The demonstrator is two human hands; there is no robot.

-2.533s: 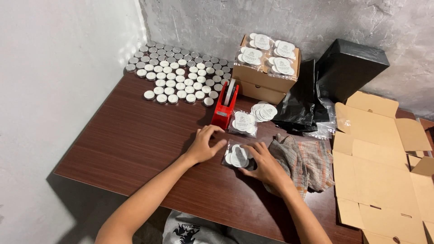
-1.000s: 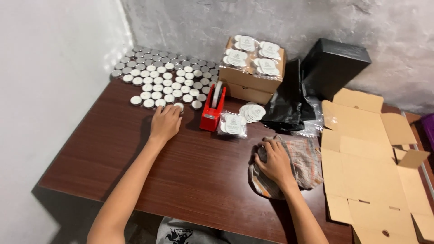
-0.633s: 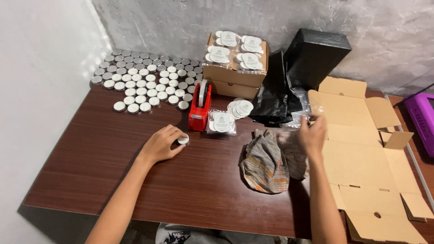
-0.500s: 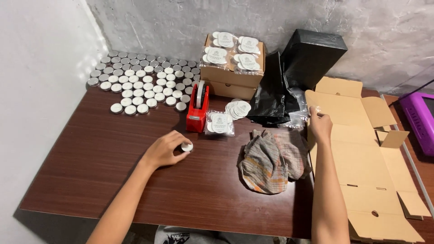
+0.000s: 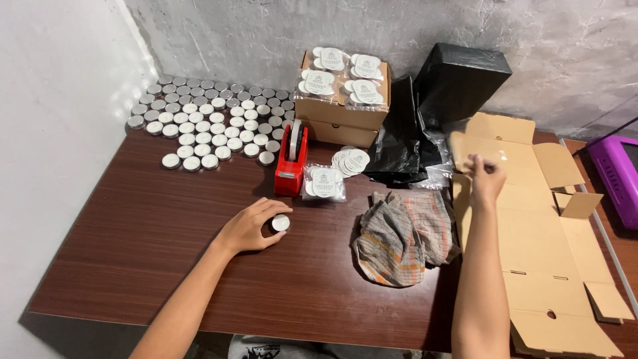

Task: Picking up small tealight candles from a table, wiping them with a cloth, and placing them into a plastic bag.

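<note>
My left hand (image 5: 249,226) rests on the dark wooden table (image 5: 133,252) with its fingers curled around a small round tin with a white lid (image 5: 280,223). My right hand (image 5: 486,179) is raised over the flattened cardboard box (image 5: 551,252) at the right. A blurred, pale brown piece (image 5: 460,149) sits at its fingertips; whether the hand grips it is unclear. A crumpled checked cloth (image 5: 405,236) lies between my two hands.
Several white-lidded tins (image 5: 206,123) stand in rows at the back left. A red tape dispenser (image 5: 292,159), bags of round stickers (image 5: 323,183), a cardboard box topped with sticker bags (image 5: 342,106), black bags (image 5: 405,143) and a black box (image 5: 462,80) fill the back. A purple object (image 5: 615,176) sits far right.
My left hand picked a tin from the rows and drew it to the table's middle. My right hand left the cloth and moved right, up over the flattened cardboard.
</note>
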